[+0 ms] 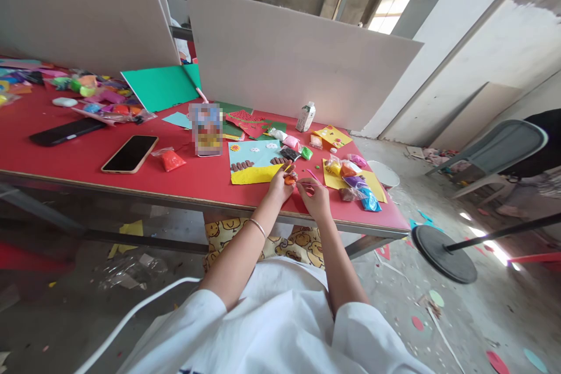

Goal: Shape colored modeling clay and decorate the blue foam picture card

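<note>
**Two hands at the near edge of a red desk, working a small orange piece**

Much here is too small to make out. The left hand [280,182] is curled around a small orange lump [290,180], pinched at the fingertips; what the lump is made of cannot be told for sure. The right hand [314,197] lies just beside it, fingers bent, pinching a thin pink stick [312,175] that runs up and away from the fingers; its far end is hard to follow. Both hands rest on the red desk [87,163] close to its front edge.

Just beyond the left hand lies a blue-and-yellow card [254,165] with brown shapes and small white and yellow bits on it; the details blur. To the right of the hands, a heap of small coloured bags [353,181] sits on a yellow sheet [376,182], their contents unclear.

A small white bottle [305,116] stands further back; its label cannot be read. An upright card [205,128] is blurred out entirely. A phone [130,153] lies face up with a dark screen, and a second dark device [66,131] beyond it. White boards [298,58] hide whatever is behind the desk. A green sign high on the back wall is too small to read.
</note>
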Demonstrator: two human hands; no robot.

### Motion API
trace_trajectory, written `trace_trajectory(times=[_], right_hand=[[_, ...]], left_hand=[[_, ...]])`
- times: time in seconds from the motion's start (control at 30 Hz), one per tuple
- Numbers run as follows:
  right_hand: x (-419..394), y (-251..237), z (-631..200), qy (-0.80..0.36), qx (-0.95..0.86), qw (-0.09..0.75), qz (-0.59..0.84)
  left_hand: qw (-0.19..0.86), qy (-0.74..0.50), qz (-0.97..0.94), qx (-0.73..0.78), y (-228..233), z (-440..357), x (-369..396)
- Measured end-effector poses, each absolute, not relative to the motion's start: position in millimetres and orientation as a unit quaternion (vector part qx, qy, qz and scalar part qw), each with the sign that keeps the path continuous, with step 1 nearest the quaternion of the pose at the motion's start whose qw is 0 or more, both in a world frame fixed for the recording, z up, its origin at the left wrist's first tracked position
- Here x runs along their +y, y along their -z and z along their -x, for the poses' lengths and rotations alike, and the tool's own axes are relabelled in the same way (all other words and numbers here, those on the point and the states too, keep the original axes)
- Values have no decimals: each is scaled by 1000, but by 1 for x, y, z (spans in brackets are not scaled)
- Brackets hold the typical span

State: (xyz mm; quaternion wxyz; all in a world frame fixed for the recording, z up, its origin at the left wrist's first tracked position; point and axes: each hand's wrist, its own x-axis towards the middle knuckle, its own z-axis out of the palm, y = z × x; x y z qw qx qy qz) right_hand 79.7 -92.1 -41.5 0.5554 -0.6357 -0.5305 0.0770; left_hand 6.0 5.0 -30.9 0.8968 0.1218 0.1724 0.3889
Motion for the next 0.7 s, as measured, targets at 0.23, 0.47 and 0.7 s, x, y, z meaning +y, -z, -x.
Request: trace_trajectory(times=[0.23, 0.47, 0.7], right_hand=[[-92, 40, -80, -114, -506, 565, 642], [-95, 36, -80, -130, -472, 586, 645], [-93, 38, -82, -146, -476, 587, 638]], left_hand=[[900, -389, -123, 155, 30, -5, 4], [904, -379, -102, 167, 23, -4, 2], [899, -397, -125, 136, 25, -2, -1]])
